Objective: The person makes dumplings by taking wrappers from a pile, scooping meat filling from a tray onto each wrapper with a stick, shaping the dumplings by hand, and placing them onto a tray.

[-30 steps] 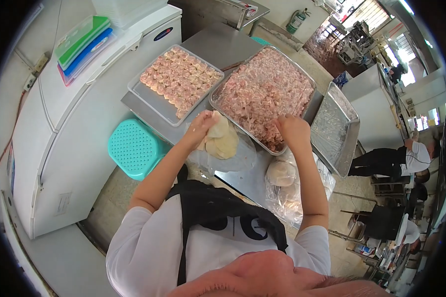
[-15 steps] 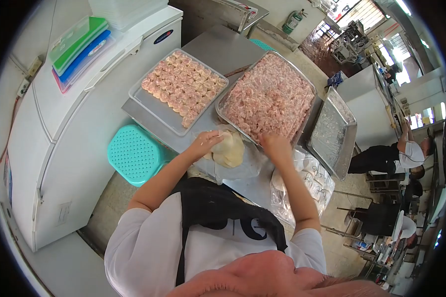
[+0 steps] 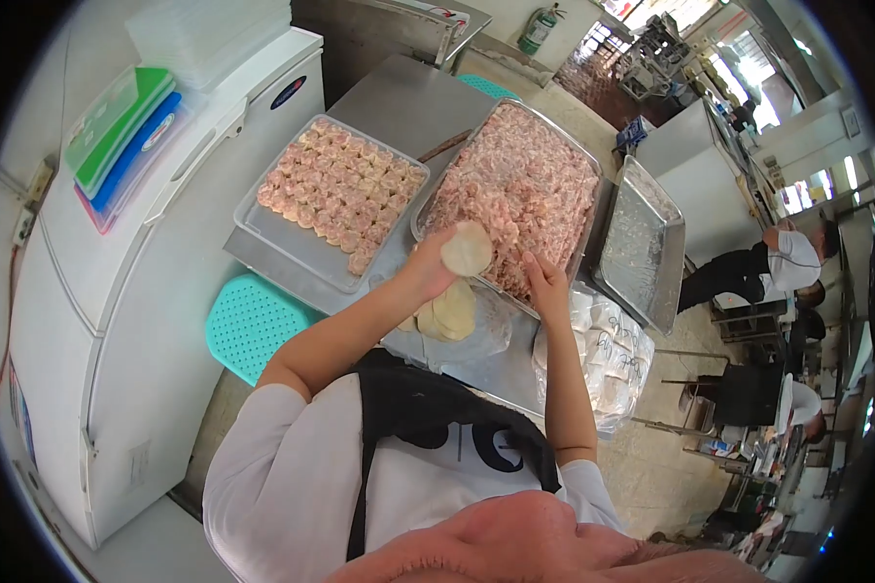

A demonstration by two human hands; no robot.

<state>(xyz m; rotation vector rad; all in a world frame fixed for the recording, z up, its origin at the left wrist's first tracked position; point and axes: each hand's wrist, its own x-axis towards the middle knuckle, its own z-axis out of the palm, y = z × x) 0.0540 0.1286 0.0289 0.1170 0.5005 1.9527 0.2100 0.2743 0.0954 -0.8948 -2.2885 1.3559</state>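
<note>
My left hand [image 3: 432,267] holds up a round, pale dough wrapper [image 3: 468,251] beside the near edge of the meat tray. Below it, a stack of wrappers [image 3: 447,315] lies on a plastic sheet [image 3: 491,335]. My right hand [image 3: 547,284] is closed in a pinch at the near side of the chopped raw meat [image 3: 530,175], which fills a deep metal tray [image 3: 593,219]. What its fingers hold is too small to make out. On the left, a shallow clear tray [image 3: 297,255] carries rows of filled open-topped dumplings [image 3: 340,189].
An empty-looking metal pan [image 3: 642,243] leans right of the meat. Plastic-wrapped white packs [image 3: 603,364] lie nearer me. A turquoise stool [image 3: 255,325] stands left of the table, beside a white freezer [image 3: 156,321]. Another person [image 3: 792,260] works at far right.
My left hand has lifted a wrapper from the stack and moved up and right toward the meat. My right hand has stayed at the meat's near edge, its wrist turned.
</note>
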